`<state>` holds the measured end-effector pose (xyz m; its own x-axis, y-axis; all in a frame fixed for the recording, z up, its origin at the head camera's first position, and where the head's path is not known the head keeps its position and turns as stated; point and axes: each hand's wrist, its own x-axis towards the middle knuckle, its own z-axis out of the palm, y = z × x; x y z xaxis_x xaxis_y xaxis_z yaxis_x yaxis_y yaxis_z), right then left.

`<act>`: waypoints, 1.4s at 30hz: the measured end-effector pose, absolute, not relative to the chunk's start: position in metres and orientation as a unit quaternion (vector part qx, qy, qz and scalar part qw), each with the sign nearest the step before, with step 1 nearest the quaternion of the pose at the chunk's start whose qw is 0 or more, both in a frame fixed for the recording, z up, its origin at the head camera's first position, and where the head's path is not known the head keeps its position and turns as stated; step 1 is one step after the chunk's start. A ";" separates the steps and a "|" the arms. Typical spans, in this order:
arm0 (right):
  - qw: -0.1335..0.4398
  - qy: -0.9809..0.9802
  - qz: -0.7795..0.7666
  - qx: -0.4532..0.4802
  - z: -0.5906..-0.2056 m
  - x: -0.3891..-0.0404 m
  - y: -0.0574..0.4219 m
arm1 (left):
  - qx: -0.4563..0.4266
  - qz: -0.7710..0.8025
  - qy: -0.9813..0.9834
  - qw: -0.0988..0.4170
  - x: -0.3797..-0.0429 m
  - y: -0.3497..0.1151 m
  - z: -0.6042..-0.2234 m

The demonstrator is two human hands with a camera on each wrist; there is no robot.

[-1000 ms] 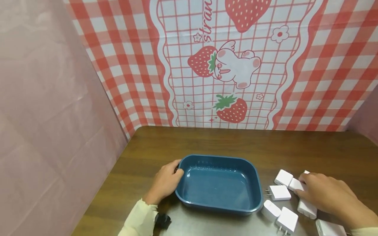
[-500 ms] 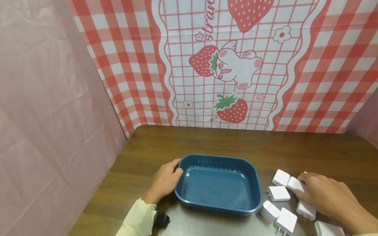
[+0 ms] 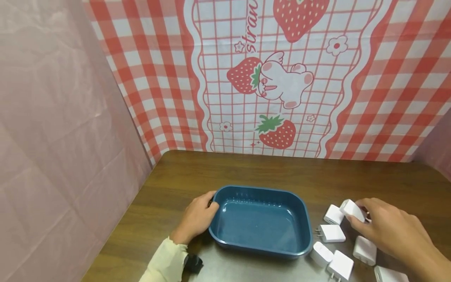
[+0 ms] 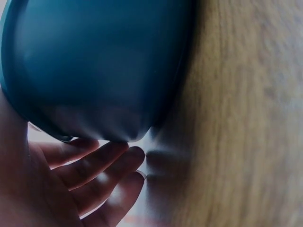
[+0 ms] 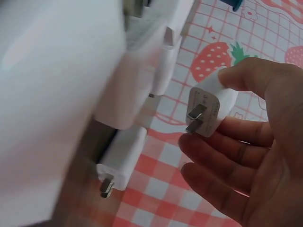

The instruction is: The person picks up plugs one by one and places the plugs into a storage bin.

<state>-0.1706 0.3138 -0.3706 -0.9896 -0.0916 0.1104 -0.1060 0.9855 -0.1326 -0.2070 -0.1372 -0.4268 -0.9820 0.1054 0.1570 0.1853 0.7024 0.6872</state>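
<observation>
A blue rectangular dish (image 3: 258, 227) stands on the table with its inside bare. At its left end my left hand (image 3: 197, 215) grips the rim, thumb over the edge and fingers along the outer wall. In the left wrist view those fingers (image 4: 102, 175) lie against the dish's side (image 4: 102, 66). Over on the right, my right hand (image 3: 391, 229) pinches a white charger plug (image 3: 352, 210), raised above the others. The right wrist view shows two metal prongs on this charger plug (image 5: 208, 106), held between thumb and fingers.
Several more white charger plugs lie right of the dish, among them one close to its corner (image 3: 322, 254), one with prongs toward the dish (image 3: 332, 233) and one below my right hand (image 3: 365, 250). A black object (image 3: 193, 264) is by my left sleeve. A checked strawberry cloth (image 3: 275, 86) hangs behind.
My right hand has lifted a charger plug from the group and tilted it, uncovering another plug below. My left hand keeps its grip on the dish.
</observation>
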 end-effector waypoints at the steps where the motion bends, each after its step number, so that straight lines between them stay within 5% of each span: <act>1: 0.054 -0.995 0.071 0.051 -0.369 -0.171 0.314 | -0.079 -0.379 -0.921 0.053 -0.207 -0.138 -0.427; 28: 0.090 -0.989 0.085 0.085 -0.356 -0.165 0.273 | -0.071 -0.376 -0.923 0.042 -0.209 -0.140 -0.431; 42: 0.198 -0.964 0.084 0.155 -0.352 -0.163 0.241 | -0.070 -0.384 -0.920 0.033 -0.208 -0.140 -0.429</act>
